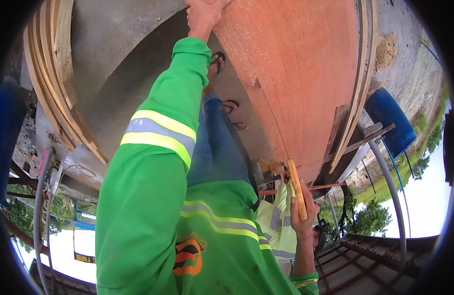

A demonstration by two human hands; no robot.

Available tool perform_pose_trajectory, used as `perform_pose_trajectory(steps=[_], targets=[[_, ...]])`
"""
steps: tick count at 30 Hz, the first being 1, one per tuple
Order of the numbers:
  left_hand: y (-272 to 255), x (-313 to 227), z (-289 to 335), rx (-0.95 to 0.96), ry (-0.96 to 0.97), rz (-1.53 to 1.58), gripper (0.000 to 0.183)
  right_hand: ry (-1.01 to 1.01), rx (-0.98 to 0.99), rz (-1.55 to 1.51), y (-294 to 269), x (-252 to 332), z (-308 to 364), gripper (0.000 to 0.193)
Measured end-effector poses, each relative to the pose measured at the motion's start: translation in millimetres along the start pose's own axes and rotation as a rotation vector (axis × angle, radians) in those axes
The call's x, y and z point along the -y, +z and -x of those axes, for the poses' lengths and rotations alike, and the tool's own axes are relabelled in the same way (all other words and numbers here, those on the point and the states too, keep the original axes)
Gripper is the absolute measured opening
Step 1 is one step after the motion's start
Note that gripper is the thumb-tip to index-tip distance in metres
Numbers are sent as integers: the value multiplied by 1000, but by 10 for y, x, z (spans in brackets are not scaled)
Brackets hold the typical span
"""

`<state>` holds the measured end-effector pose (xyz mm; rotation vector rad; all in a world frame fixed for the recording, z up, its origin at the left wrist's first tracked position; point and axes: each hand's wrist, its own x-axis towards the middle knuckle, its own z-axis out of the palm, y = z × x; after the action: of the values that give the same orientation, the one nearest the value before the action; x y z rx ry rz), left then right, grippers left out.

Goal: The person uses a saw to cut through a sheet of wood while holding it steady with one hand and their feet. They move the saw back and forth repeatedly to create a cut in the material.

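A reddish-brown plywood board (296, 64) stretches from the top edge toward my body, with a thin straight line running along it. At the top, my left hand (205, 15) is closed at the board's left edge; some fingers are cut off by the frame. My right hand (304, 211) is wrapped round the yellowish wooden handle of what looks like a handsaw (297, 189), at the board's near end. The handle is seen edge-on, and the blade cannot be made out. A little sawdust (269, 164) lies beside it.
Close by my right arm is another person in a pale yellow reflective vest (277, 216). Long wooden strips (52, 83) lie at the left, and more strips (357, 93) along the board's right side. A blue barrel (392, 115) stands far right. My sandaled feet (217, 61) show below.
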<state>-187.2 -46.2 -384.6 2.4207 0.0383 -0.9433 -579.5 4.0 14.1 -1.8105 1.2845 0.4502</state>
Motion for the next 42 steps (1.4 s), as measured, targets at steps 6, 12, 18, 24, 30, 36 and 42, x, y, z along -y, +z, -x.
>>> perform_pose_trajectory(steps=[6, 12, 18, 24, 30, 36, 42], targets=[[-93, -119, 153, 85, -1, 69, 115, -95, -38, -41, 669, -460, -1044, 46], [-22, -44, 58, 62, 112, 100, 108, 41, -59, -71, 948, -267, -1498, 44], [-61, 36, 49, 35, 102, 132, 108, -52, -22, 31, 22, -285, 126, 53], [100, -288, 119, 54, 94, 48, 107, -83, -178, -161, 1183, -465, -2009, 45], [-47, 64, -44, -53, 103, 25, 109, 36, 5, -74, 82, -312, 223, 46], [-10, -45, 149, 17, 192, 114, 108, -26, -17, -84, 758, -725, -759, 45], [67, 127, 209, 21, 142, 39, 106, 39, -65, -169, 1017, -192, -1689, 42]])
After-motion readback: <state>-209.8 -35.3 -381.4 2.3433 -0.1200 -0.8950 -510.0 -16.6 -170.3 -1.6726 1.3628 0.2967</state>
